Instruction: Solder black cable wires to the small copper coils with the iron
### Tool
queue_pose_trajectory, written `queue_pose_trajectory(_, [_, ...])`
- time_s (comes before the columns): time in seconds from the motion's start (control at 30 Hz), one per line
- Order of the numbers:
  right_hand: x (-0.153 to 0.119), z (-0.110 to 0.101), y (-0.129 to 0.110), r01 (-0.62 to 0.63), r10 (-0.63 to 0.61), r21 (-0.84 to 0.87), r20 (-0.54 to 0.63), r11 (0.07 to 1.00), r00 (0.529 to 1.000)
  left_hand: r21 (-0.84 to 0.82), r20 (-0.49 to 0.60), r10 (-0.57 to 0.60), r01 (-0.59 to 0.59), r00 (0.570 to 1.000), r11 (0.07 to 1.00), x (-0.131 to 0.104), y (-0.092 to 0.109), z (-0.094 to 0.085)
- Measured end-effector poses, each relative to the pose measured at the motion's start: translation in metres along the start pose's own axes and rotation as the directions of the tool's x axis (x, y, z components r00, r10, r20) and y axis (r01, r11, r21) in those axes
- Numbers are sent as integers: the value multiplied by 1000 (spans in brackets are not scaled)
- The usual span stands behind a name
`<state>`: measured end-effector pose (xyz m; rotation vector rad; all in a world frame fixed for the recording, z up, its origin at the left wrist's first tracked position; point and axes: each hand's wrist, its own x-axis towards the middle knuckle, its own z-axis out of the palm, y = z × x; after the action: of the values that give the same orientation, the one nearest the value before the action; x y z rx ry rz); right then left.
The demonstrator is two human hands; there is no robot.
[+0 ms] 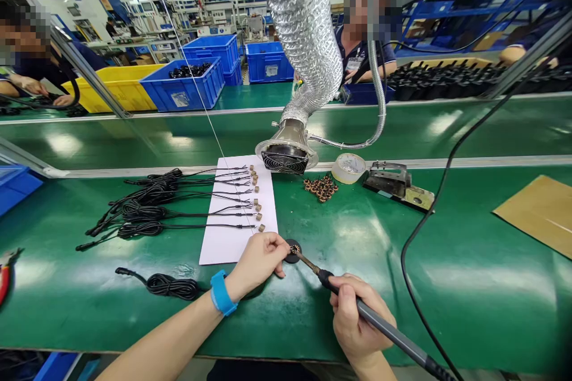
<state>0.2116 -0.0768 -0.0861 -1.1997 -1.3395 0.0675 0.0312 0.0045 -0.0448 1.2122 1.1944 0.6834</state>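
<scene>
My right hand [360, 315] is wrapped around the grey handle of a soldering iron [386, 328]. The iron's tip touches or nearly touches a small copper-coloured ring part on a round black base [293, 251]. Just left of that base, my left hand [263, 255], with a blue strap at its wrist, pinches the end of a black cable [172, 287] that runs beneath the wrist. The exact end is hidden by the fingers. Beyond the left hand, a white sheet [223, 247] carries the stripped ends of several black cables [149, 211] and a row of small brownish blocks [257, 202].
A fume hose [304, 30] with a fan hangs ahead. Behind my hands are a pile of copper-coloured parts [320, 188], a tape roll [348, 168] and a metal stand [397, 184]. Cardboard [538, 214] lies right, red-handled pliers [6, 274] left. Other people work across the bench.
</scene>
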Motion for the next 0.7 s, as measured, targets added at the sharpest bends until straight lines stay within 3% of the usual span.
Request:
queue_pose_trajectory(0.33, [7, 1, -5, 34, -35, 20, 49, 999, 998, 17, -6, 4, -4, 1000, 1000, 0, -1, 0])
queue_pose_trajectory(0.7, [-5, 1, 2, -79, 77, -37, -44, 996, 996, -12, 9, 20, -20, 1000, 1000, 2, -5, 0])
